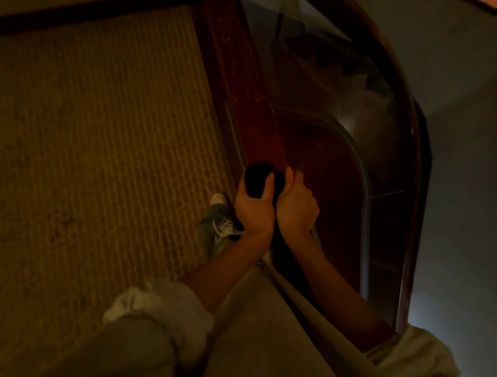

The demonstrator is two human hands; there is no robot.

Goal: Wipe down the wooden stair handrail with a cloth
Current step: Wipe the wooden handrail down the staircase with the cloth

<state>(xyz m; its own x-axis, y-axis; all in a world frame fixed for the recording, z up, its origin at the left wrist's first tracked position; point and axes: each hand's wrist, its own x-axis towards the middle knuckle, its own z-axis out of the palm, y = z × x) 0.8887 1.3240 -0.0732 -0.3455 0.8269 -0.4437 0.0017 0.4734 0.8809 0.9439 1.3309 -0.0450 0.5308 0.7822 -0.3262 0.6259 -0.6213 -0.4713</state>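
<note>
A dark reddish wooden handrail (246,84) runs from the top of the view down to my hands. A dark cloth (257,179) is wrapped over the rail. My left hand (253,208) grips the cloth and the rail from the left side. Right beside it, my right hand (294,208) curls round the rail from the right, touching the cloth's edge. Both hands sit side by side, and the rail beneath them is hidden.
A woven tan carpet (99,137) covers the floor to the left. My shoe (221,214) stands near the rail's base. To the right, the stairwell drops away with a curved lower rail (362,167) and a grey wall (466,180). The light is dim.
</note>
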